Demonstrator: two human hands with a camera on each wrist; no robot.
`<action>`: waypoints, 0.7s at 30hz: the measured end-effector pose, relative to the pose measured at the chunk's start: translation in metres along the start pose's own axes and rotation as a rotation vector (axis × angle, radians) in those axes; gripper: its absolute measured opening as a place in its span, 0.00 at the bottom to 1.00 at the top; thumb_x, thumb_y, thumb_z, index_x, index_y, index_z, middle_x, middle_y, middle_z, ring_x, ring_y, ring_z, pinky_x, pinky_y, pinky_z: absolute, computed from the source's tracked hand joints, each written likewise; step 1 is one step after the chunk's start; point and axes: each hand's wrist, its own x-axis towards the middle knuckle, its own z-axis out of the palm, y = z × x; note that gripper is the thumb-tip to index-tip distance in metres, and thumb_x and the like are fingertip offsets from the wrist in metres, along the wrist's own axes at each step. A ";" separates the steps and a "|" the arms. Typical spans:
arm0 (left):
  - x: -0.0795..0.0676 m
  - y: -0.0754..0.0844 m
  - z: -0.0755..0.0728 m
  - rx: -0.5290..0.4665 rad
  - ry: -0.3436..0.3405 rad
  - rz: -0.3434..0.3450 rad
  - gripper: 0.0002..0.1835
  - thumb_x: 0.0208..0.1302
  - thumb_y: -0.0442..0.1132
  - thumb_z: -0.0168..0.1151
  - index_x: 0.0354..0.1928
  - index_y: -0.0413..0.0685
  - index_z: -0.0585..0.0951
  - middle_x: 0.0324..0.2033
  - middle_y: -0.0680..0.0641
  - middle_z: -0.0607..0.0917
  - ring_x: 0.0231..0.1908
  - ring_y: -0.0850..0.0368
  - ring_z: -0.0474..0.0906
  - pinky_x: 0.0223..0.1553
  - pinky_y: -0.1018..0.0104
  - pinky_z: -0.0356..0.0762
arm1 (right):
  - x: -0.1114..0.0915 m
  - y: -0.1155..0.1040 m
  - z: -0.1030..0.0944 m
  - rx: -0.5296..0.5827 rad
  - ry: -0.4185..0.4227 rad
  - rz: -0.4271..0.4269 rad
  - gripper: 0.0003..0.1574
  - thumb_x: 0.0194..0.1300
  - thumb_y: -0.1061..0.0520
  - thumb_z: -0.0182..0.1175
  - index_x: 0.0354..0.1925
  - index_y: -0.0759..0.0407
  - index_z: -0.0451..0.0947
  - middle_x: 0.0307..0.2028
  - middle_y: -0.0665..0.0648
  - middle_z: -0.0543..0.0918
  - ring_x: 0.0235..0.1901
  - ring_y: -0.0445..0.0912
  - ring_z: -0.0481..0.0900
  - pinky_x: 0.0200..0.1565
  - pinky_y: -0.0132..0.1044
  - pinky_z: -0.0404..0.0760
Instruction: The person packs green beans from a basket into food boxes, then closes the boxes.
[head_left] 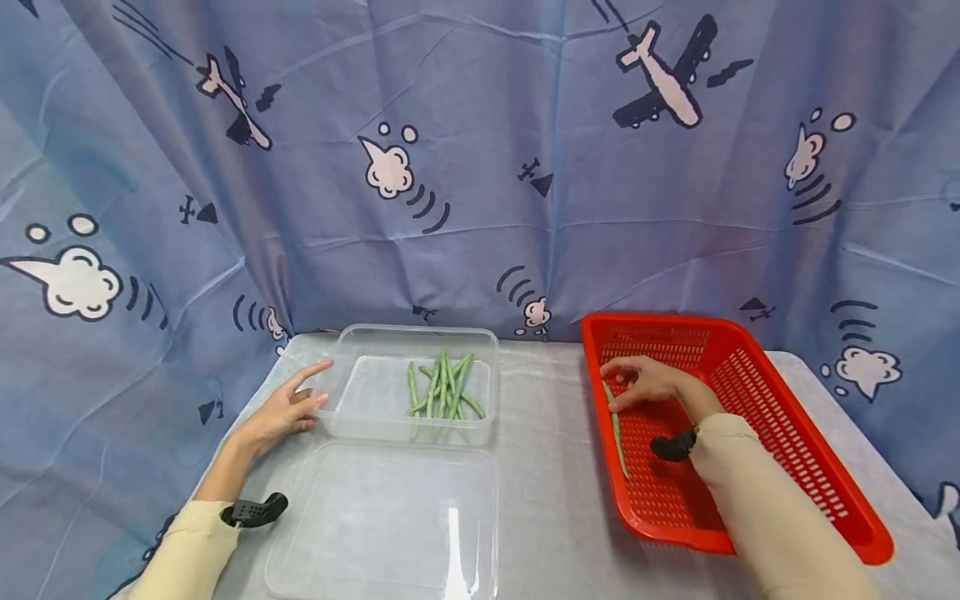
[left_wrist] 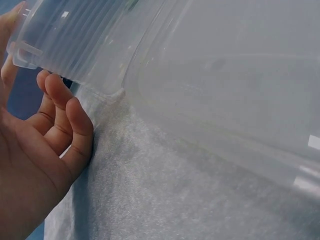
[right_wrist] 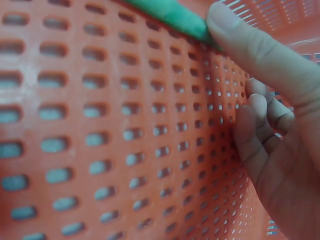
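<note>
In the red basket, my right hand (head_left: 647,382) pinches the upper end of a green bean (head_left: 617,433) by the left wall. The right wrist view has the thumb (right_wrist: 225,20) against the bean's end; the index finger is mostly hidden. My left hand (head_left: 281,412) is at the left side of a clear plastic container (head_left: 416,332), its index finger and thumb reaching the rim, the other fingers loosely bent below. Several green beans (head_left: 447,387) lie in a loose pile in that container's right half.
The red perforated basket (head_left: 813,467) stands at the right of the cloth-covered table (head_left: 551,467). A clear lid (head_left: 382,525) lies flat in front of the container. Behind the table hangs a blue patterned curtain (head_left: 480,208).
</note>
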 end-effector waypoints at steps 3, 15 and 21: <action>-0.001 -0.001 0.000 -0.002 -0.002 0.001 0.34 0.78 0.36 0.55 0.80 0.57 0.56 0.39 0.45 0.69 0.30 0.58 0.69 0.35 0.65 0.76 | 0.000 0.000 0.000 -0.002 0.004 0.000 0.31 0.51 0.64 0.80 0.52 0.69 0.78 0.39 0.62 0.75 0.43 0.57 0.69 0.38 0.35 0.71; 0.000 0.001 -0.001 -0.004 -0.003 0.006 0.34 0.78 0.35 0.55 0.80 0.59 0.57 0.38 0.45 0.69 0.30 0.58 0.70 0.36 0.64 0.76 | 0.003 0.000 -0.004 0.113 -0.051 -0.031 0.32 0.53 0.70 0.76 0.48 0.68 0.66 0.39 0.68 0.67 0.36 0.54 0.67 0.33 0.34 0.70; 0.000 0.000 -0.001 0.001 -0.001 -0.001 0.34 0.78 0.35 0.56 0.80 0.59 0.57 0.38 0.45 0.69 0.31 0.58 0.69 0.35 0.64 0.75 | 0.002 0.001 -0.004 0.163 -0.049 -0.027 0.32 0.53 0.72 0.75 0.46 0.69 0.63 0.38 0.68 0.67 0.34 0.52 0.68 0.35 0.35 0.73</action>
